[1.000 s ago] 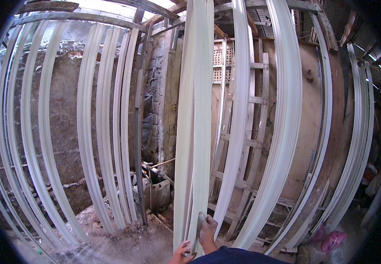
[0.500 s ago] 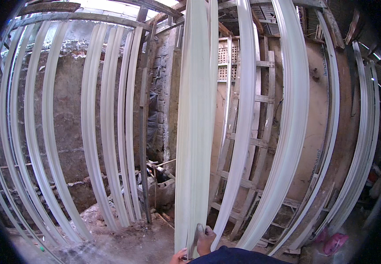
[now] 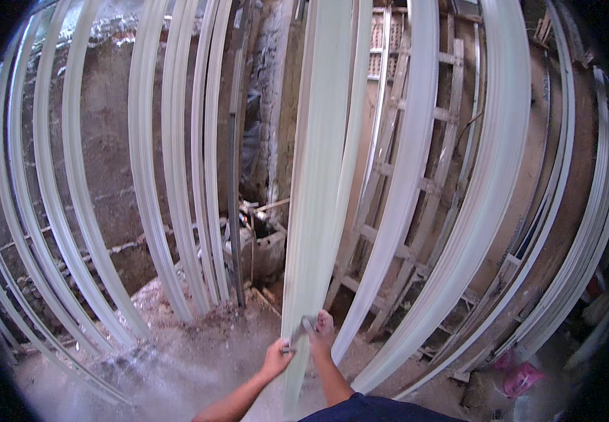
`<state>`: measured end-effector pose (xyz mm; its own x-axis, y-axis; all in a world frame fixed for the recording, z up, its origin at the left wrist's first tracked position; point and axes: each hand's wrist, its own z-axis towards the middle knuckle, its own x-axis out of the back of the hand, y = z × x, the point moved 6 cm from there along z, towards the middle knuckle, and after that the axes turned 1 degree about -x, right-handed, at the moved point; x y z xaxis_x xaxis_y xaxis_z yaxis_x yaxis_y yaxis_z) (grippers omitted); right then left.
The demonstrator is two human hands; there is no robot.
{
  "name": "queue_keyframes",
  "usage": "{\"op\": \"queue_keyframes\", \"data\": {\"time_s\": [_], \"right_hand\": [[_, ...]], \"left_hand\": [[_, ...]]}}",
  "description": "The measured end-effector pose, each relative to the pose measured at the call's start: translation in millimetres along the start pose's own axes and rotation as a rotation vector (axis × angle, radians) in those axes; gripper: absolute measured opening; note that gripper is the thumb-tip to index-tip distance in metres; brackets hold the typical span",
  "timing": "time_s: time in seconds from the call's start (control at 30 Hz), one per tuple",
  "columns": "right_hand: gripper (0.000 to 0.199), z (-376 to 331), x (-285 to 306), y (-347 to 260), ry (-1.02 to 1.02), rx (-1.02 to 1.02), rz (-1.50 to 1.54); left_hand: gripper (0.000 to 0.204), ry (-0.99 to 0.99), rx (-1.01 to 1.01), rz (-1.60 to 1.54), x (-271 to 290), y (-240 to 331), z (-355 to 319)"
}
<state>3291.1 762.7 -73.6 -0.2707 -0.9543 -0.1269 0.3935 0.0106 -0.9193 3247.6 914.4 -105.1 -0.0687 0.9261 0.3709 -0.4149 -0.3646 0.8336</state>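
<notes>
The left hand, at about six o'clock in the head view, is curled around the handle of a small grey metal scraper-like tool whose blade lies against the long pale cream moulded strip that stands upright in front of the person. The right hand, just beside it toward five o'clock, presses flat against that strip, fingers mostly extended, steadying rather than gripping it. The strip rises from the dusty grey concrete floor up to twelve o'clock. More white curved strips lean from nine to eleven o'clock against the rough stone wall, others from one to three o'clock over a wooden ladder. The tall strip seems lightly braced, so a hard stroke could tip it sideways into its neighbours, or the blade could skid toward the right hand. Compared with a second ago, both hands sit higher and fuller in view, and the strips appear larger and closer.
</notes>
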Motion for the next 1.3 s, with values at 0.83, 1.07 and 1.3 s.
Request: {"op": "queue_keyframes", "data": {"time_s": [0.83,1.07,1.3], "right_hand": [[0.078,39.7,-148.4,76.5,-0.265,0.146,-0.303],[0.054,-276.7,-92.1,196.5,-1.653,0.024,-0.626],[0.04,-512.7,14.6,167.0,-2.823,-0.021,-0.364]], "left_hand": [[0.03,0.021,1.274,0.411,13.0,-218.2,-540.0],[0.023,0.593,1.61,0.605,-67.2,-21.3,-659.0],[0.029,1.671,1.28,0.041,-203.0,86.0,-715.6]]}}
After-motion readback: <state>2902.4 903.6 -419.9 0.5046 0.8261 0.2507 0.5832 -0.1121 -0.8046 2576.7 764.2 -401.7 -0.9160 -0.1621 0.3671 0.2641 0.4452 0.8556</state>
